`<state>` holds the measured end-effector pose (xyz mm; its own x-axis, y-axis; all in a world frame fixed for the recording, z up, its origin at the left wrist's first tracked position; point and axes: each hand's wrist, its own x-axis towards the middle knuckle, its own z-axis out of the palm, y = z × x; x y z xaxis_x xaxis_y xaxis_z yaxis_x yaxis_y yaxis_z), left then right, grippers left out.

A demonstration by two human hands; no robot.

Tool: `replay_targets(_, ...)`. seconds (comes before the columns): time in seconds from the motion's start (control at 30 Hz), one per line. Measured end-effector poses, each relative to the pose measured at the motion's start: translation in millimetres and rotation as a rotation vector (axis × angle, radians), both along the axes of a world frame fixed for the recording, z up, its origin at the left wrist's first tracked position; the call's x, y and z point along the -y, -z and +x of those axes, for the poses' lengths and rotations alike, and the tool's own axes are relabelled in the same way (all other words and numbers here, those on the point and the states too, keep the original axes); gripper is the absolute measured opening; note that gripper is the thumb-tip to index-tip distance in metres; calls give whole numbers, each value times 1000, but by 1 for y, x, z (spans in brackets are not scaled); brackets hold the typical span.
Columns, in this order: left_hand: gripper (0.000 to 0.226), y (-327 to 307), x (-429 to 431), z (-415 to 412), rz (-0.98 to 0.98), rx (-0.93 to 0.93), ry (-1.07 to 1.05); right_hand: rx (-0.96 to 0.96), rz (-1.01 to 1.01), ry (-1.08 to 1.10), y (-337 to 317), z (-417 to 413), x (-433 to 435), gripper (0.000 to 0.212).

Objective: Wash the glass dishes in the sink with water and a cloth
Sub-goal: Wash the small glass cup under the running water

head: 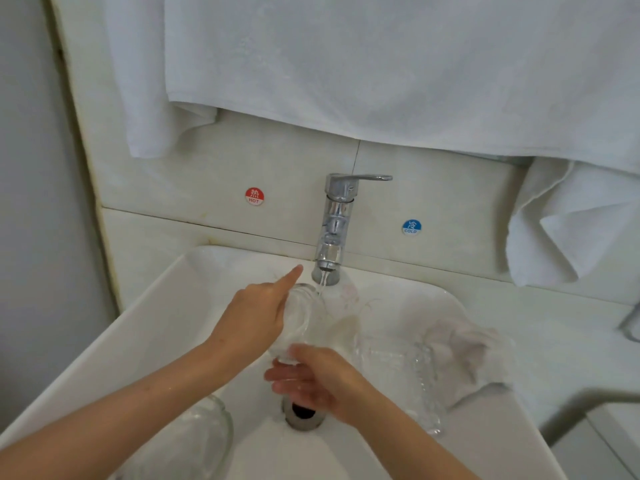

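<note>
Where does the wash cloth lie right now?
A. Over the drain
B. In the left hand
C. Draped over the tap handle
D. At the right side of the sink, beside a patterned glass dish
D: the cloth lies crumpled at the right side of the sink by the patterned glass dish, while the left hand and right hand hold the glass jar.

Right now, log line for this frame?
phase: rinse | left hand: grips glass | right hand: holds glass base | tap: running | cloth: lies in sink
</note>
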<state>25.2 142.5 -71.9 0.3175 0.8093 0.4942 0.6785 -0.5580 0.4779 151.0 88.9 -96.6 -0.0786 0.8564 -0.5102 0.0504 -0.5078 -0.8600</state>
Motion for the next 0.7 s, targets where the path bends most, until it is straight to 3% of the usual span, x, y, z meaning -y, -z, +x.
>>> replay_targets(0.1,52,3,3,5,-50,-140,13,633,369,62,4,18,-9,32)
replay_targets(0.17,52,5,5,10,-51,-181,26,961,512,61,6,25,-10,38)
replay_targets(0.37,46,2,3,7,-88,-155,61,1223,813,109,7,30,-10,32)
replay_targets(0.47,45,2,6,7,-120,-155,104,1265,819,98,8,32,-10,47)
replay_targets(0.53,44,2,8,7,-102,-127,114,1220,756,91,8,29,-9,46)
replay_targets(0.57,44,2,7,7,-68,-95,109,1104,694,109,7,27,-10,41)
replay_targets(0.7,45,4,2,1,73,64,56,248,297,195,-2,7,-5,28)
